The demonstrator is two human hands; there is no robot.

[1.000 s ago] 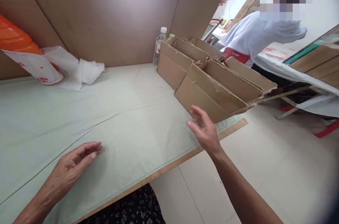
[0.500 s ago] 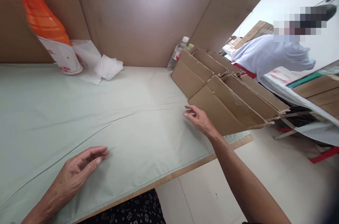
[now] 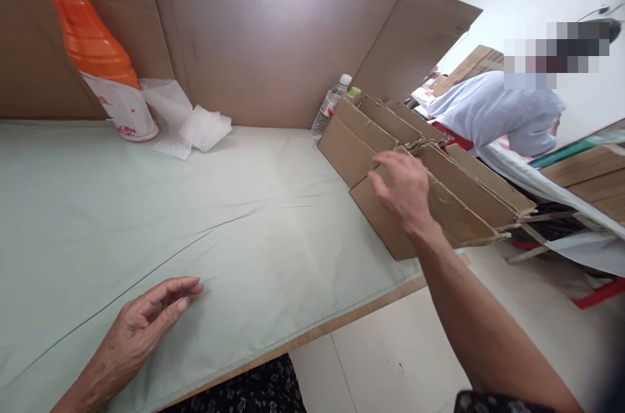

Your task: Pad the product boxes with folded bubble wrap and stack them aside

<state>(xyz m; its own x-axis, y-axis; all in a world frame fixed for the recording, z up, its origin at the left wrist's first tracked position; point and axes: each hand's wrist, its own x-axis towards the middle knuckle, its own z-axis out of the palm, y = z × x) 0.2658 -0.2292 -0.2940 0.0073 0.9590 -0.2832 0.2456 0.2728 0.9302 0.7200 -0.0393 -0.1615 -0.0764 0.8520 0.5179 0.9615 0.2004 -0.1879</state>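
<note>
Worktop (image 3: 234, 217) w/ pale green cloth, tall cardboard sheets (image 3: 263, 28) standing along its far side as a screen. Right hand (image 3: 403, 191) is on the top edge of the nearest flattened cardboard box (image 3: 385, 224), fingers curled over the edge; can't tell if it's gripped or just touched. More flat boxes (image 3: 371, 129) lean in a row just beyond that hand. Left hand (image 3: 141, 328) rests on the cloth, well apart from the boxes, fingers loosely curled, holding nothing. Far ahead of the left hand: orange bottle (image 3: 92, 48) w/ white wrap (image 3: 183, 126) beside it. Clear water bottle (image 3: 331, 107) stands beyond the box row. A person in a light shirt (image 3: 498, 113) is bent over beyond the right hand.
</note>
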